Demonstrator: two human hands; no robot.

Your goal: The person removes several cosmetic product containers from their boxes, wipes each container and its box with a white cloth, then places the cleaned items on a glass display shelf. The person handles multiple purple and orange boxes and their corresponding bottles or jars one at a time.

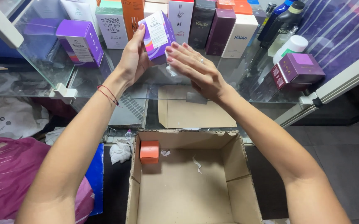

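Purple/white carton (pixel 158 35) up over glass shelf (pixel 104 85), tilted, long axis approx upright, top leaning far-left. Gripped by left hand (pixel 133 58) on its left face, thumb side wrapped on, fingers up along the edge. Right hand (pixel 196 70) flat-open just right of the box, fingertips (pixel 170 50) at lower right corner w/ crumpled white bit; real contact unclear. Row of boxes behind. Open cardboard box (pixel 237 166) nearer, below, small orange box (pixel 149 152) inside.
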